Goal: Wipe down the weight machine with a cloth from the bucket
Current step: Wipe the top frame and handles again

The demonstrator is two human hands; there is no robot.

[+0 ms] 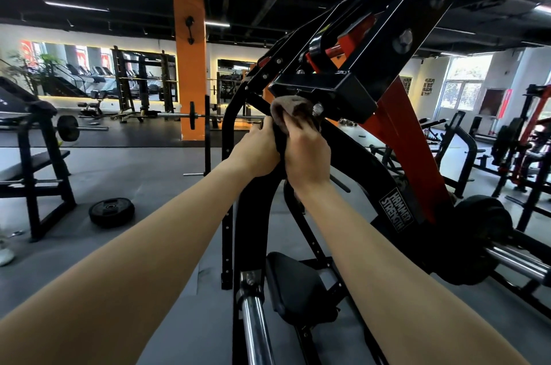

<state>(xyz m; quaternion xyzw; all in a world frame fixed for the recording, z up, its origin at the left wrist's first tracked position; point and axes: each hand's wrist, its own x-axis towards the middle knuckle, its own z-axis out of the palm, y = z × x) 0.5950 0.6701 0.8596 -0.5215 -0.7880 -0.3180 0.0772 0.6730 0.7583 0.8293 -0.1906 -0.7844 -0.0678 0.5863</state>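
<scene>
Head view: right hand (307, 155) grips the brown cloth (290, 110), bunched and pressed on the weight machine (396, 211) frame under the pivot block, above the seat pad (293, 284). Left hand (256, 149) is curled round the frame tube just below the cloth, touching the right hand. Weight plate (111, 211) lies on the floor, well left.

The black crossbeam (343, 90) sits right over our left hand (256, 151) and right hand (307, 154) on the cloth (293, 112), blocking the way up; the orange upright (408, 138) walls the right. Left of the curved frame tube (253, 215) the floor (143, 179) is open (one weight plate (111, 212) lies there). Below, seat pad (295, 284) and chrome bar (256, 332) crowd the gap.
</scene>
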